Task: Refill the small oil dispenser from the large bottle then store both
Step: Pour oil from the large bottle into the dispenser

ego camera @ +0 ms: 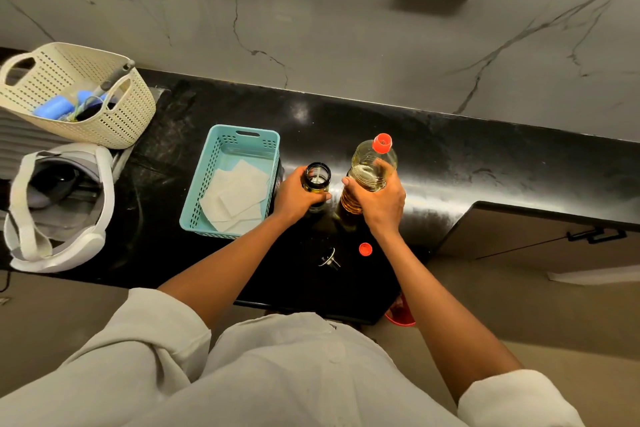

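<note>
Glass with a dark rim, wide open at the top: that's how the small oil dispenser [317, 178] is seen, stood on the black counter [450, 163] just beside the teal basket [207, 163]. It's gripped round the body by the left hand [299, 196], fingers curled round it, presumably so it's steadied for filling. Some yellowish oil can be made out inside, though the level can't really be judged from above.

The large bottle [369, 166] is held right next to it, with the right hand [379, 201] wrapped round its lower half. Golden oil is seen in it, and its red neck is pointed up and away, so nothing looks to be poured yet. Whether its base is touching the counter can't be told.

A red cap [365, 248] and the dispenser's metal spout top [329, 258] are lying on the counter nearer the person, probably parked there so both mouths are open and clear of the pour. Folded paper napkins [235, 198] are sat in the basket, likely for drips.
</note>
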The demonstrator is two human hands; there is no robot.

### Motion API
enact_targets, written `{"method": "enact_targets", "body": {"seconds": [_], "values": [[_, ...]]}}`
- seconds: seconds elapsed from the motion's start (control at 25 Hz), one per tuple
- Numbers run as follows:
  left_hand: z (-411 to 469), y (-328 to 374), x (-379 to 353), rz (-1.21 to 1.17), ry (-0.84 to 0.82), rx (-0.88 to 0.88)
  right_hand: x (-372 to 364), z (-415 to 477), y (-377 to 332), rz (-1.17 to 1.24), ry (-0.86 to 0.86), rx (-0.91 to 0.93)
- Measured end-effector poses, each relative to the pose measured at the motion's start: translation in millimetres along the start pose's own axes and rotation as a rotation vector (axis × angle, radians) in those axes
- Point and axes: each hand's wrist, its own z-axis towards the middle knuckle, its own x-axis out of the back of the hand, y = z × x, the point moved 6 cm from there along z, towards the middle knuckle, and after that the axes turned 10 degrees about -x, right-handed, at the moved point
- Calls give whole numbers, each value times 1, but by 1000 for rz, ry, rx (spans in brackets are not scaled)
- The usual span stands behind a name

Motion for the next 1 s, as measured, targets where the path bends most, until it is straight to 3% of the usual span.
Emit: {"method": "enact_targets", "body": {"seconds": [0.6,0.8,1.0], "values": [[2,8,-2,91,0,-3,16,7,-8,37,74,12],[-3,7,-3,19,-29,-21,34,2,-24,94,81,93],[-9,25,2,-83,-22,-73,54,7,-50,-21,-12,249]]}}
